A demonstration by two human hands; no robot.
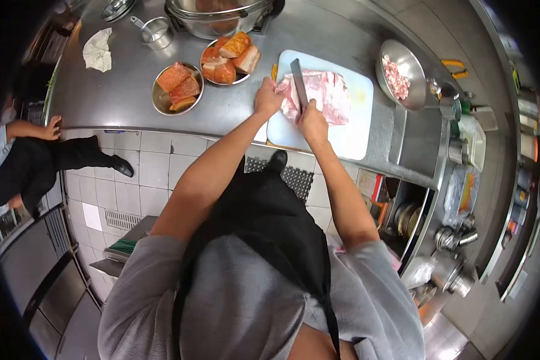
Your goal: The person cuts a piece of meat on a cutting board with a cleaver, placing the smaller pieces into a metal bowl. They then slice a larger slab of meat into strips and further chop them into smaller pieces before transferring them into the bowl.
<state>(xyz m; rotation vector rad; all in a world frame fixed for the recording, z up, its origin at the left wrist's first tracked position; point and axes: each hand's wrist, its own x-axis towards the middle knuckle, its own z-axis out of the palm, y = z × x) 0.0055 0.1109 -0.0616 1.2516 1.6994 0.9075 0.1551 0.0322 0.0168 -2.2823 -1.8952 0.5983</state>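
The room is a kitchen with white floor tiles (153, 171) and a long, shiny grey metal table (234, 114). On it, in front of the person's black cloth apron (264, 216), lies a flat white cutting board (354, 144). Over the near part of the board is the right hand (313, 123), with its fingers wrapped around the handle of a long knife with a dark grey blade (298, 81). The blade points away from the person. Under it, in the middle of the board, is a big slab of pink and white raw meat (330, 96). The slab looks a bit longer from side to side, so the knife goes across it, near its left end, and most of the meat lies to the right of the blade. The left hand (268, 97) is at the board's left edge. Its fingers are bent in and seem to pinch that left end. Left of the board sits a round silver metal bowl (155, 97) of orange-red chunks. Right of the board is a wide silver metal bowl (417, 87) of small pink bits. Far left of the board, another person's hand (53, 128) is at the table edge.
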